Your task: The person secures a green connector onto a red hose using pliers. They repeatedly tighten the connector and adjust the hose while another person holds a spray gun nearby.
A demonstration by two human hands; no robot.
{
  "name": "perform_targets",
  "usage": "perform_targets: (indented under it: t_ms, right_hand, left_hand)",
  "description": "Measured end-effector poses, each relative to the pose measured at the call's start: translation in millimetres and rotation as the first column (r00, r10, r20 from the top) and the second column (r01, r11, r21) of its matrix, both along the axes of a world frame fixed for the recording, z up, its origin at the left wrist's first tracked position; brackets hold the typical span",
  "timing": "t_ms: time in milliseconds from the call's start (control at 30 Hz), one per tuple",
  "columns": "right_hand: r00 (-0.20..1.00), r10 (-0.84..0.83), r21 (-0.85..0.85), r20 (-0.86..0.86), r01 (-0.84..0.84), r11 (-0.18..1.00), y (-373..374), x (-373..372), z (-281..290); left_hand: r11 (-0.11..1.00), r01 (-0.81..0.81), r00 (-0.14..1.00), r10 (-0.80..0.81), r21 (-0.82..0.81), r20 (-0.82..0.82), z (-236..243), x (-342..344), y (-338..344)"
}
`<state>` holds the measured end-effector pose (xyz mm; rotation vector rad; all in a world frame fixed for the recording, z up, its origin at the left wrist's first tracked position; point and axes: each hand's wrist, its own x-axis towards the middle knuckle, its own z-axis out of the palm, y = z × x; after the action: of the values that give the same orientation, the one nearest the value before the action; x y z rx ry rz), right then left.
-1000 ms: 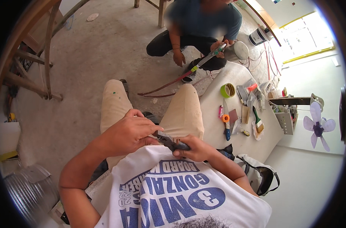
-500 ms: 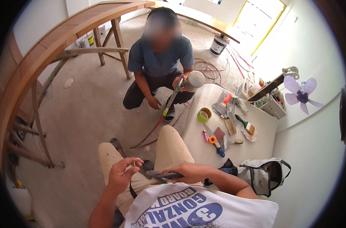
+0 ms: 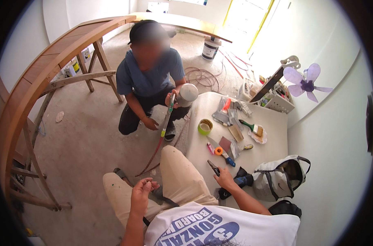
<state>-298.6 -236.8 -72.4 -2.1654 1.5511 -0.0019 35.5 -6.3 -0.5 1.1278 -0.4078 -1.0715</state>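
My right hand [image 3: 224, 179] is closed round dark pliers [image 3: 214, 167] at the near left edge of the white table [image 3: 260, 164]. Over my lap, my left hand [image 3: 141, 196] is raised with fingertips pinched; whatever is between them is too small to make out. Beyond the pliers lie a blue-handled knife [image 3: 229, 160], a roll of orange tape [image 3: 218, 151] and a pink lighter [image 3: 211, 148]. Across from me a person [image 3: 151, 69] squats, holding a spray gun [image 3: 171, 102] with a metal cup [image 3: 188, 95] and a red hose [image 3: 154, 153].
Green tape [image 3: 205, 127], putty knives [image 3: 235, 149] and a paintbrush [image 3: 254, 129] lie on the table. A grey backpack [image 3: 272, 182] stands near my right arm. Behind are a tool basket [image 3: 280, 100], a purple fan [image 3: 307, 85] and a bucket [image 3: 210, 50]; at left, a wooden panel on trestles [image 3: 51, 61].
My right hand has moved from my lap rightward to the table's edge with the pliers. My left hand has shifted slightly, fingers still together. The whole view has turned a little.
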Motion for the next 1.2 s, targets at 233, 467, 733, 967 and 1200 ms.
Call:
perform_targets:
  t_ms: [233,467,733,967,1200]
  right_hand:
    - [0.619,0.491,-0.217,0.614,-0.465,0.858,15,122,183]
    - [0.215,0.57,-0.305,0.793,-0.671,0.676,118,165,348]
    - [0.36,0.759,-0.046,0.543,-0.889,0.455,90,200,150]
    - [0.665,0.242,0.338,0.706,-0.618,0.71,71,178,110]
    - [0.639,0.075,0.289,0.766,-0.446,0.847,25,182,40]
  left_hand:
    - [0.937,-0.263,0.921,0.173,0.228,0.35,-31,47,52]
    - [0.839,-0.369,0.929,0.32,0.401,0.187,-9,38,82]
    - [0.979,-0.116,0.927,0.047,0.165,0.373,9,-27,34]
    - [0.974,-0.08,0.789,-0.068,0.212,0.61,13,-34,-19]
    - [0.968,-0.144,0.648,-0.064,0.203,0.759,-14,-5,-93]
